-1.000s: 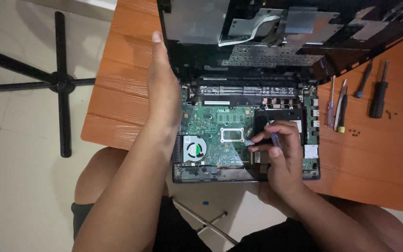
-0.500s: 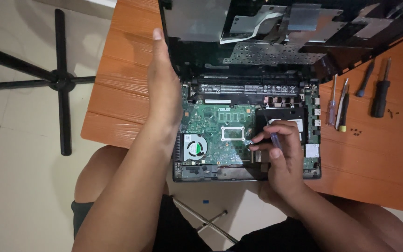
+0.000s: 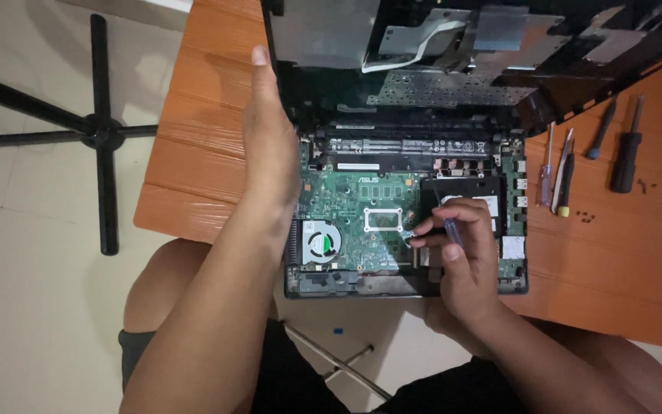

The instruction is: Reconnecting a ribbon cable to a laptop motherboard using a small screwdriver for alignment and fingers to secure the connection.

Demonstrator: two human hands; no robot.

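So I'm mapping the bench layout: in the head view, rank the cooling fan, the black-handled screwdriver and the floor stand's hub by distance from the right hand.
From the right hand:
1. Cooling fan, just to its left, inside the open laptop.
2. Black-handled screwdriver, up and to the right on the orange table.
3. Floor stand's hub, far left on the floor, beyond the left hand.

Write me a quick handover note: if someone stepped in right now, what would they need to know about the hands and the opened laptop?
Left hand: flat along the left edge of the opened laptop, steadying it.
Right hand: pinching a small screwdriver, tip down on the green board near its middle.
Done: cover off, board and fan exposed.
Spare screwdrivers and loose screws lie on the orange table, to the right.
Left: cannot tell which screws remain.
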